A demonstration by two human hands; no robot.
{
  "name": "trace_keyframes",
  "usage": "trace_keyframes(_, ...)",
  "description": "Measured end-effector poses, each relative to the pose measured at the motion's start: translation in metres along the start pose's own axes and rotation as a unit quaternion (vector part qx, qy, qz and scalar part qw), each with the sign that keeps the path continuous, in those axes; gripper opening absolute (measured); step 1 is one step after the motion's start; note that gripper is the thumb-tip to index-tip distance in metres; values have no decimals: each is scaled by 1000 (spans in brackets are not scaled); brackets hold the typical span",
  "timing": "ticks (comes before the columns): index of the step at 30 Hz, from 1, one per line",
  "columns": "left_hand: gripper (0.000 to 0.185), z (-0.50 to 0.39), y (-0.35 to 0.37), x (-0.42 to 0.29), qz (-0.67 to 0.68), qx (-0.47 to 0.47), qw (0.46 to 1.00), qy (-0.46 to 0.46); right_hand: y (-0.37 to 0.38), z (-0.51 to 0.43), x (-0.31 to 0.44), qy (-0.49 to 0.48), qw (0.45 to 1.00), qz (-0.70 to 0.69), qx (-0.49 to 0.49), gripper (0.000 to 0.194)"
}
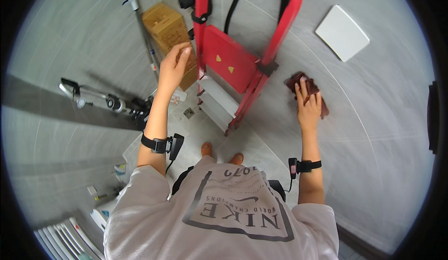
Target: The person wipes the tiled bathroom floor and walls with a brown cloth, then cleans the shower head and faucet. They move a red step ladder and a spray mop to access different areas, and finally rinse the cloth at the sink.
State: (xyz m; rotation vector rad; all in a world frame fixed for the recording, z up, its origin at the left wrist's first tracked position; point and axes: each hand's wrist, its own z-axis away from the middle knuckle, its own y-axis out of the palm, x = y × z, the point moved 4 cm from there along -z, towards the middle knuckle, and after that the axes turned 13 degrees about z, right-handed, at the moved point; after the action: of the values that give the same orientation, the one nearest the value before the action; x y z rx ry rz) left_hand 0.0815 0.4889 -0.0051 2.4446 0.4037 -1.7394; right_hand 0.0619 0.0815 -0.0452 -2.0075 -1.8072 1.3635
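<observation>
My right hand [308, 114] presses a dark red cloth [303, 81] flat against the grey tiled wall [350, 120], fingers spread over it. Part of the cloth hangs below the fingers. My left hand [174, 65] is raised with loosely bent fingers and a gap beside the thumb; nothing shows in it. Just right of that hand stands a red stepladder [227, 58] with grey treads, its side rail close to the fingertips. Whether they touch the rail is unclear.
Behind my left hand is a cardboard box [164, 23], with a long-handled pole [143, 32] alongside. A black and silver fixture [113, 102] juts out at left. A white panel [343, 33] is on the wall. A floor drain [189, 113] lies near the ladder's foot.
</observation>
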Motion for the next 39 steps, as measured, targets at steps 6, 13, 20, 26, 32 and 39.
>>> trace_keyframes(6,32,62,-67,11,-83,-73,992,-62,51,49,47,-116,976,-186,5,34)
trace_keyframes(13,38,39,-90,56,-77,-45,993,-78,74,63,77,72,760,-582,279,34)
trace_keyframes(20,59,-105,-5,106,84,43,996,-4,3,-22,48,263,714,-603,239,66)
trace_keyframes(26,60,-163,2,90,39,-1,993,115,-12,-69,77,339,754,-488,281,45)
trace_keyframes(32,54,-184,26,96,145,214,966,8,-10,-70,83,355,734,-496,298,27)
trace_keyframes(39,57,-156,3,97,222,102,970,-3,-7,-64,81,296,731,-484,380,52)
